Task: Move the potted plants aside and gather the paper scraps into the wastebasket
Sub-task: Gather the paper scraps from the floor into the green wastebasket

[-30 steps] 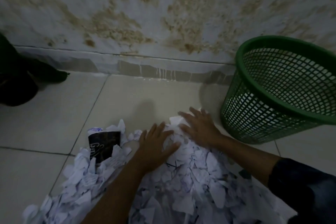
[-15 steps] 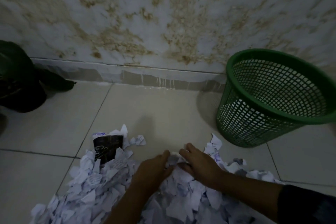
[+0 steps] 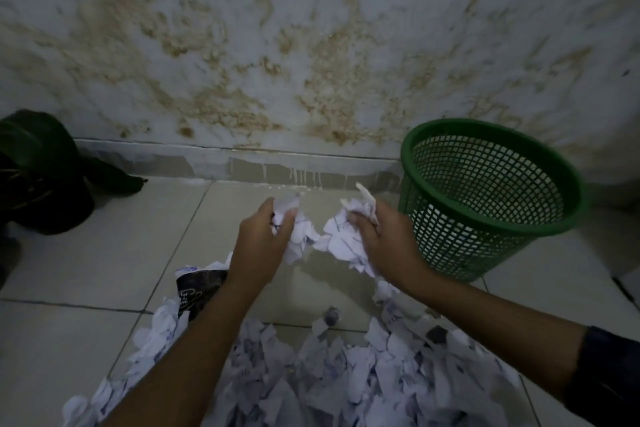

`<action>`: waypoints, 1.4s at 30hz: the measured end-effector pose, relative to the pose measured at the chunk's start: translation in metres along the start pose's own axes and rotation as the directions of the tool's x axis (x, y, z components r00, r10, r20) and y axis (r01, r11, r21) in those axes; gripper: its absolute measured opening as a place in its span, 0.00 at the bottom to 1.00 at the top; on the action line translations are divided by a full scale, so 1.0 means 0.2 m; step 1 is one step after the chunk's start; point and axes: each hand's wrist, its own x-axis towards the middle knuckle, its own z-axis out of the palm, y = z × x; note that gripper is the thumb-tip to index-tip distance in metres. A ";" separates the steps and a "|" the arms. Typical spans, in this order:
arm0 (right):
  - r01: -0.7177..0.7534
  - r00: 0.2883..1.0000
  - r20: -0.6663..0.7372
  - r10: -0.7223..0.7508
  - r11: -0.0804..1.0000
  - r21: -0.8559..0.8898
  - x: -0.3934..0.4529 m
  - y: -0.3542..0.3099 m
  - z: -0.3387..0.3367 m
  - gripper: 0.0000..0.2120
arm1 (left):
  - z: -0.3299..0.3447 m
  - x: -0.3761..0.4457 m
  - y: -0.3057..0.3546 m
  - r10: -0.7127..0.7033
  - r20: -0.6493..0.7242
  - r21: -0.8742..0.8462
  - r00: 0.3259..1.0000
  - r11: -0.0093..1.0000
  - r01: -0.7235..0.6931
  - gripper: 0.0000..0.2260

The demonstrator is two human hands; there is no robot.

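Paper scraps [image 3: 346, 385] heap across the floor tiles below, the green wastebasket [image 3: 485, 198] stands tilted open-mouthed to the right by the wall, and nearest it the right hand [image 3: 384, 239] clutches a raised handful, the left hand [image 3: 263, 243] gripping another farther off.

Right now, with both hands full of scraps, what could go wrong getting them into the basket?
1. Loose pieces hang below the left hand and right hand; some scraps may drop onto the bare tile on the way.
2. The basket is light mesh and looks tilted; a bump from the right hand could tip it.
3. Small bits might slip out through the mesh.
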 end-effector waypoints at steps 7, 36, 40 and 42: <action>0.028 0.990 -0.138 -0.024 0.999 0.028 0.11 -0.11 -0.19 0.07 | 0.04 0.09 0.33 -0.014 -0.096 -0.219 0.995 0.976 -0.008 0.05; -0.305 0.952 -0.114 0.286 0.823 -0.479 0.21 0.25 -0.87 0.23 | 0.67 0.34 1.02 0.190 0.103 -0.331 0.976 0.932 -0.147 0.17; -0.358 0.932 -0.150 0.329 0.783 -0.509 0.20 0.27 -0.90 0.18 | 0.65 0.30 0.96 0.182 0.342 0.106 0.922 0.967 -0.230 0.16; -0.343 0.939 -0.166 0.300 0.805 -0.485 0.19 0.24 -0.90 0.17 | 0.59 0.30 0.94 0.189 0.312 0.107 0.931 0.967 -0.232 0.16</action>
